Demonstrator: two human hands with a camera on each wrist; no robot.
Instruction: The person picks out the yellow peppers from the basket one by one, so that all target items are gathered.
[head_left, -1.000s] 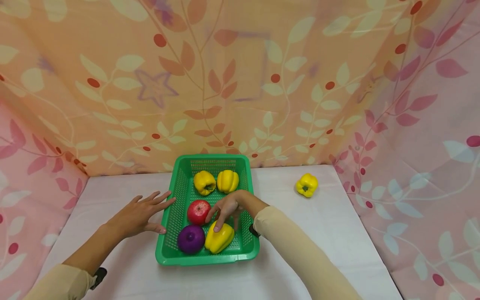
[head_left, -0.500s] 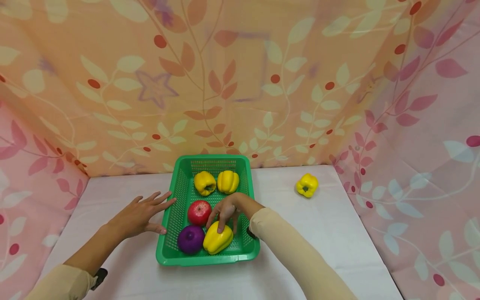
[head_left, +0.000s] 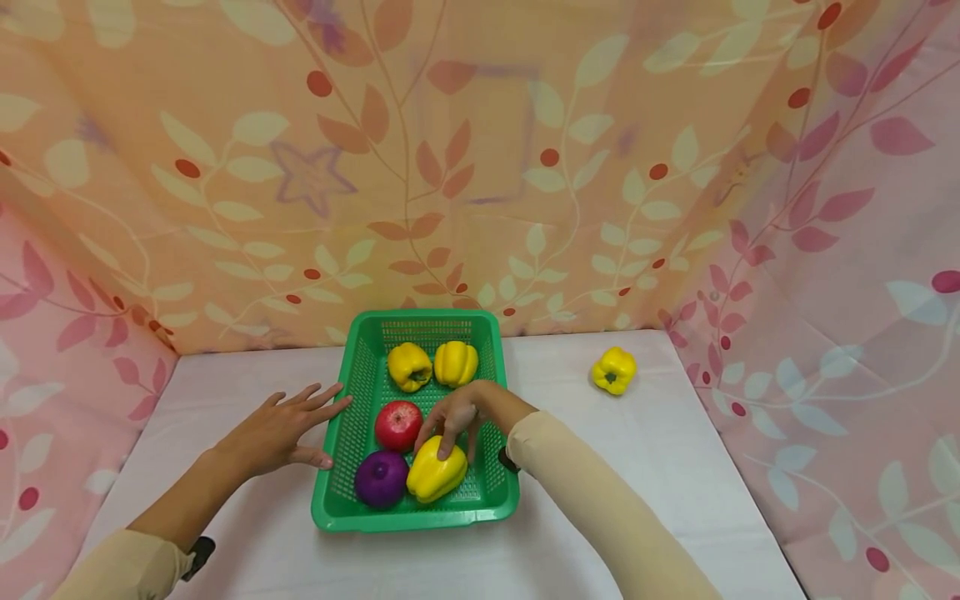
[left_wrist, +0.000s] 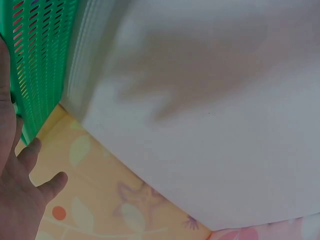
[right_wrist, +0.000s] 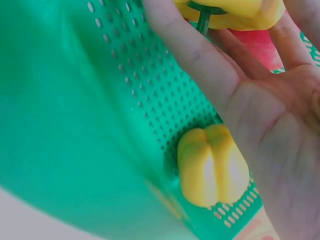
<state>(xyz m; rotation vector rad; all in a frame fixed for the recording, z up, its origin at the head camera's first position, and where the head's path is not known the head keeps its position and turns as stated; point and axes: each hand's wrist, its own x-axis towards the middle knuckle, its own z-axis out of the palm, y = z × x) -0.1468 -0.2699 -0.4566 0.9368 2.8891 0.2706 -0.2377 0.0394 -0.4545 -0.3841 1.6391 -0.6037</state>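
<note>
Your right hand [head_left: 454, 417] pinches a yellow pepper [head_left: 435, 477] in the near right of the green basket [head_left: 412, 523]; your left hand [head_left: 288, 429], spread, lies at its left side. You seem mid-grasp (purple vegetable [head_left: 381, 482] just left); lifting would call for a steady pinch.

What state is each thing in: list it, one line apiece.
Green basket: upright, open-topped
Held pepper: lifted or not, unclear
Right grip: curled around held pepper
Left grip: fingers spread at basket rim
Red fruit: in basket, ungripped
Purple item: in basket, ungripped
Far left pepper: in basket, ungripped
Far right pepper: in basket, ungripped
Pepper outside basket: ungripped
</note>
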